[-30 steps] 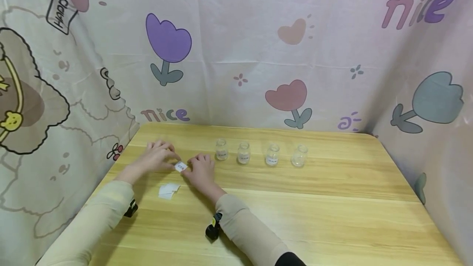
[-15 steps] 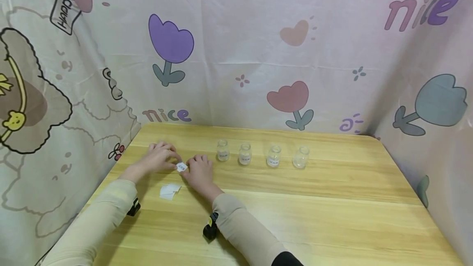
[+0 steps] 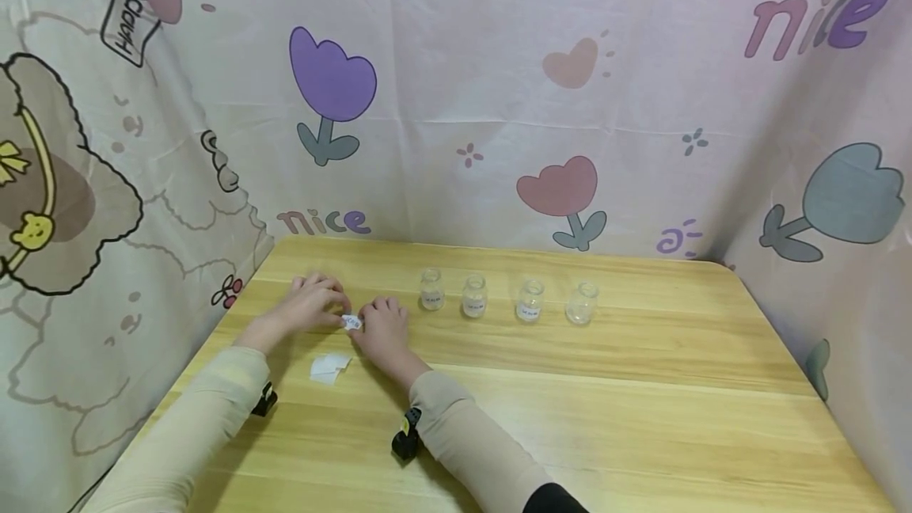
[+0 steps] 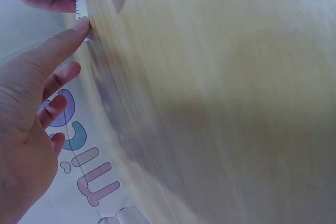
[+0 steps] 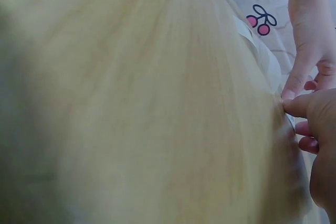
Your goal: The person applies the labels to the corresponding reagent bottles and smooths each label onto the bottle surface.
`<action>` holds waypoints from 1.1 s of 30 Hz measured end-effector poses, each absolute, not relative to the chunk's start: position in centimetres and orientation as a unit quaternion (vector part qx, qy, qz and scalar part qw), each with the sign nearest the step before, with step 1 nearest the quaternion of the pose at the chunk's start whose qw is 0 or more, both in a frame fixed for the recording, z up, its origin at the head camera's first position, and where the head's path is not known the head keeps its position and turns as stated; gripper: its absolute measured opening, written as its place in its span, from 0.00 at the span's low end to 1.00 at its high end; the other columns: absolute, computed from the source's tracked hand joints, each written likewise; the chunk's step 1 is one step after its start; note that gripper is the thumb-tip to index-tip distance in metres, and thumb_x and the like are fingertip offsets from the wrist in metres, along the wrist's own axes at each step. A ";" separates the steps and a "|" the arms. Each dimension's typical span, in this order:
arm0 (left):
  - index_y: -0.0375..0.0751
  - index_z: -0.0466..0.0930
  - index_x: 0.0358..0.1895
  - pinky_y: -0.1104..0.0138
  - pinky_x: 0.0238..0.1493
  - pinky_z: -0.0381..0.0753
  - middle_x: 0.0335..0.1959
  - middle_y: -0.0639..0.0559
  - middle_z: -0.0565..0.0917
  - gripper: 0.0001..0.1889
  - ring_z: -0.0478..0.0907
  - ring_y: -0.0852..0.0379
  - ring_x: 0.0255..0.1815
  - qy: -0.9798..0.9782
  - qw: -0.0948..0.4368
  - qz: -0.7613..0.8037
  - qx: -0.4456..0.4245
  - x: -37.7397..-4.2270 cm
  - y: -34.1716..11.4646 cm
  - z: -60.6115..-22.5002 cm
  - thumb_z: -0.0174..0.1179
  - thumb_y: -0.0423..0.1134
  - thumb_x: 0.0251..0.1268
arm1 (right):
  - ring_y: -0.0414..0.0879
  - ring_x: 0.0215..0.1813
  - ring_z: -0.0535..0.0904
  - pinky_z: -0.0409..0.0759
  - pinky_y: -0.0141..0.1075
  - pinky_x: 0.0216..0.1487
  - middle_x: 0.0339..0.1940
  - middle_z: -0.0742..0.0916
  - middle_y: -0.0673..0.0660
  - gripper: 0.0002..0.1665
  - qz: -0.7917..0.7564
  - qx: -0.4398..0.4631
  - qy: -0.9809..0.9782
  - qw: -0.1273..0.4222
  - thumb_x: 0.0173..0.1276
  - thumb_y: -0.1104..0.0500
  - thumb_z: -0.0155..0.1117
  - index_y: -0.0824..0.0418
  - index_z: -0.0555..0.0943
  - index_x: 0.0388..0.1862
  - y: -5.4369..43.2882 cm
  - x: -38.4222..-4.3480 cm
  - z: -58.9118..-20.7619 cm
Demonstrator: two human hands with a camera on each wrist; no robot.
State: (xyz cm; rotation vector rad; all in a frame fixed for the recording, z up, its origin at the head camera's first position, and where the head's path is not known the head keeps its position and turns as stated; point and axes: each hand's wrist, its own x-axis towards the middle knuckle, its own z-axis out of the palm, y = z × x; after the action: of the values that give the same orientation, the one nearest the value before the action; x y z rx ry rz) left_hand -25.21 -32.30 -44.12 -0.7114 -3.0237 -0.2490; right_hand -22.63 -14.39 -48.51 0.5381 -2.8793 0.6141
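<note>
Between my two hands, at the left of the table, is a small white label [image 3: 352, 322] with dark print. My left hand [image 3: 308, 307] pinches its left edge, and in the left wrist view the thumb tip lies against the label [image 4: 82, 10]. At the opposite edge, my right hand [image 3: 387, 335] holds it between thumb and fingers. The right wrist view has both thumbs [image 5: 296, 106] nearly meeting there, with most of the label hidden behind them. Just in front of the hands lie white paper pieces [image 3: 329, 368], overlapping one another.
Several small clear glass jars stand open in a row right of my hands. The three left ones, such as this jar [image 3: 474, 297], bear white printed labels; the rightmost jar [image 3: 582, 305] shows none. Printed curtains [image 3: 456, 101] rise behind and beside the wooden table [image 3: 606, 418].
The label has tilted and bent between my fingers, so less of its printed face shows. My hands stay almost in place; the head view has shifted slightly.
</note>
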 end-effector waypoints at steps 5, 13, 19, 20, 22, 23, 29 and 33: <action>0.60 0.84 0.32 0.50 0.51 0.58 0.49 0.52 0.82 0.07 0.67 0.48 0.54 -0.969 0.021 -0.083 -0.230 -25.1 -32.2 -44.3 0.73 0.49 0.49 | 0.40 0.46 0.68 0.62 0.33 0.45 0.42 0.81 0.43 0.15 0.203 0.181 -0.958 0.085 0.63 0.39 0.66 0.46 0.84 0.40 -14.3 -22.8 -48.7; 0.58 0.83 0.26 0.48 0.52 0.59 0.46 0.51 0.83 0.07 0.68 0.47 0.53 -0.966 0.037 -0.087 -0.241 -24.5 -31.5 -43.6 0.74 0.48 0.47 | 0.40 0.44 0.67 0.61 0.33 0.43 0.40 0.81 0.43 0.11 0.205 0.191 -0.955 0.095 0.64 0.42 0.66 0.45 0.84 0.37 -14.0 -22.9 -48.9; 0.60 0.82 0.25 0.48 0.52 0.59 0.45 0.53 0.83 0.08 0.68 0.48 0.53 -0.964 0.048 -0.075 -0.249 -24.1 -30.8 -42.9 0.73 0.50 0.47 | 0.40 0.44 0.68 0.62 0.32 0.45 0.39 0.81 0.44 0.10 0.233 0.199 -0.948 0.091 0.65 0.44 0.66 0.48 0.84 0.35 -13.5 -22.8 -48.9; 0.60 0.82 0.25 0.48 0.52 0.59 0.46 0.53 0.83 0.08 0.69 0.49 0.53 -0.965 0.050 -0.074 -0.248 -24.0 -30.7 -42.8 0.73 0.50 0.47 | 0.40 0.44 0.68 0.63 0.33 0.45 0.39 0.81 0.45 0.10 0.238 0.199 -0.946 0.093 0.64 0.45 0.66 0.48 0.84 0.34 -13.4 -22.7 -48.8; 0.60 0.82 0.25 0.48 0.52 0.59 0.46 0.52 0.84 0.08 0.69 0.49 0.54 -0.964 0.055 -0.073 -0.249 -23.8 -30.5 -42.5 0.73 0.50 0.47 | 0.40 0.45 0.69 0.64 0.33 0.47 0.40 0.82 0.45 0.09 0.245 0.200 -0.944 0.097 0.64 0.45 0.67 0.48 0.84 0.35 -13.3 -22.6 -48.7; 0.60 0.82 0.26 0.48 0.52 0.59 0.46 0.52 0.84 0.08 0.69 0.48 0.54 -0.964 0.057 -0.073 -0.249 -23.7 -30.4 -42.4 0.73 0.51 0.47 | 0.41 0.45 0.70 0.65 0.34 0.48 0.41 0.82 0.45 0.09 0.248 0.200 -0.942 0.100 0.65 0.45 0.67 0.48 0.84 0.35 -13.1 -22.5 -48.7; 0.60 0.83 0.27 0.47 0.54 0.58 0.47 0.52 0.83 0.07 0.68 0.48 0.56 -0.963 0.077 -0.070 -0.248 -22.7 -29.8 -41.5 0.72 0.51 0.49 | 0.42 0.47 0.72 0.67 0.34 0.48 0.42 0.83 0.46 0.09 0.258 0.213 -0.933 0.132 0.65 0.46 0.67 0.49 0.85 0.34 -12.1 -21.9 -48.0; 0.58 0.83 0.29 0.47 0.54 0.58 0.48 0.51 0.83 0.07 0.69 0.48 0.56 -0.961 0.091 -0.070 -0.251 -21.9 -29.1 -40.7 0.71 0.51 0.50 | 0.43 0.48 0.73 0.69 0.35 0.50 0.41 0.84 0.46 0.09 0.255 0.229 -0.926 0.162 0.65 0.46 0.66 0.49 0.85 0.35 -11.1 -21.6 -47.5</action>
State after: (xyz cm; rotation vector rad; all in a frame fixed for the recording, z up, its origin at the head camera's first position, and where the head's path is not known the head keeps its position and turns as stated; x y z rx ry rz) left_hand -21.85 -29.07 -40.71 -0.7458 -2.8569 -0.2086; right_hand -21.56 -11.12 -47.45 0.6523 -2.6406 0.7261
